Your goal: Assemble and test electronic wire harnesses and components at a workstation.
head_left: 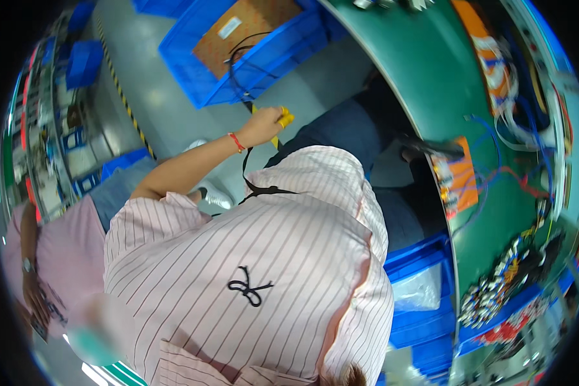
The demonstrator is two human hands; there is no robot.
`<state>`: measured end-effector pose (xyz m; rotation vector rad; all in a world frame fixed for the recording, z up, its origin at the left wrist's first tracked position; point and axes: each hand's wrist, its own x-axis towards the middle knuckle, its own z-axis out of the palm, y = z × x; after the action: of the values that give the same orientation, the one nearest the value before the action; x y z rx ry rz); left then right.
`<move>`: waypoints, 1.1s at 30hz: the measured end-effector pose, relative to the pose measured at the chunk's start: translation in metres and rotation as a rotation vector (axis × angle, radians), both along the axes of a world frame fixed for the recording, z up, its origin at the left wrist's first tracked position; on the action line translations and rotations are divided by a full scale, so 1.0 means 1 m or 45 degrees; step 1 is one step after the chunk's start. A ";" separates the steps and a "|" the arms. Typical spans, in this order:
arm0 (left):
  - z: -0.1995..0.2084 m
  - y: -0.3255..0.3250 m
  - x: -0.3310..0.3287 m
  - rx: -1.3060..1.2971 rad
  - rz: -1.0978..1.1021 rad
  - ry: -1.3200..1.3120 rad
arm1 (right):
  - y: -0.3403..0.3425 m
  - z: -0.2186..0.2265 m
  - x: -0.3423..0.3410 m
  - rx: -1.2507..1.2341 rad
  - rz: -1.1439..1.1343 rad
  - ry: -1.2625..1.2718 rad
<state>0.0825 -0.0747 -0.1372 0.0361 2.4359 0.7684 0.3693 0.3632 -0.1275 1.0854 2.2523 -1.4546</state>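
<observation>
My left hand [264, 126] is raised over the floor at my left, beyond my striped shirt. Its fingers are curled in, with yellow finger cots on the tips and a red band at the wrist. Whatever lies inside the curled fingers is hidden. A thin black cable [233, 72] hangs from a blue bin [202, 90] and runs down close by this hand; I cannot tell whether they touch. Below the wrist a black strap [270, 190] lies across my shirt. My right hand does not show.
At my right a green worktable [424, 83] curves past, bearing an orange block [464, 177] with wires and a bundle of connectors [495, 293]. A blue crate [424, 321] with a clear bag [421, 289] sits beside it. Another person [67, 257] in pink is close at left.
</observation>
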 end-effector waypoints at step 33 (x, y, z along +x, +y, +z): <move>0.118 0.185 -0.013 1.415 0.149 0.096 | -0.102 0.083 -0.197 -0.154 0.429 0.834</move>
<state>0.0695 0.1103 -0.0189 0.3469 1.7789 2.0819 0.1728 0.2617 -0.0442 0.1680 2.5293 -1.9476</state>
